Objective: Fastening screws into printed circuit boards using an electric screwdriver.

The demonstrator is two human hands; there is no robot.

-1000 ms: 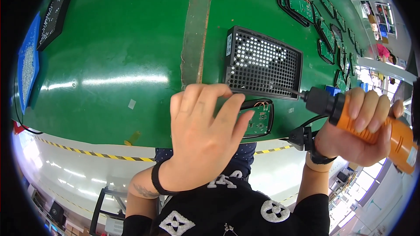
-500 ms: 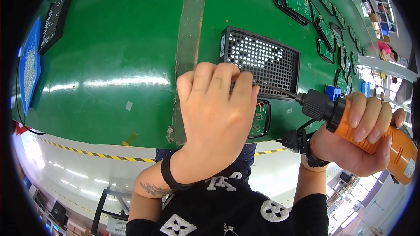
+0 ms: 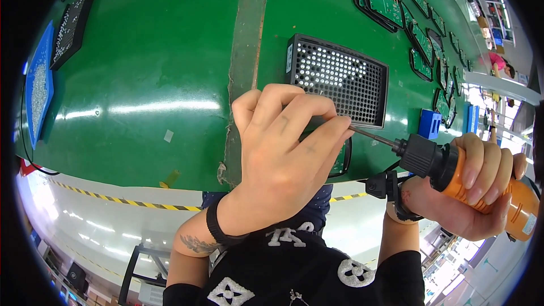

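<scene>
An orange and black electric screwdriver (image 3: pixel 442 164) is gripped in my right hand (image 3: pixel 459 192), its thin metal bit pointing left. At the bit's tip the thumb and forefinger of my left hand (image 3: pixel 286 153) are pinched together; whatever lies between them is too small or hidden to name. Just beyond the left hand lies a black tray (image 3: pixel 368 99) of round holes, partly filled with small shiny pieces. Below the left hand, a green circuit board in a black frame (image 3: pixel 343 161) shows only its right part.
Several framed circuit boards (image 3: pixel 385 5) lie at the far right, near a blue block (image 3: pixel 429 123). At the far left are a blue tray (image 3: pixel 46 73) of small pieces and another black tray (image 3: pixel 73 28). The table's front edge runs near my body.
My left fingers have drawn back from the black tray toward me and now meet the bit's tip. The screwdriver has shifted slightly right and toward me.
</scene>
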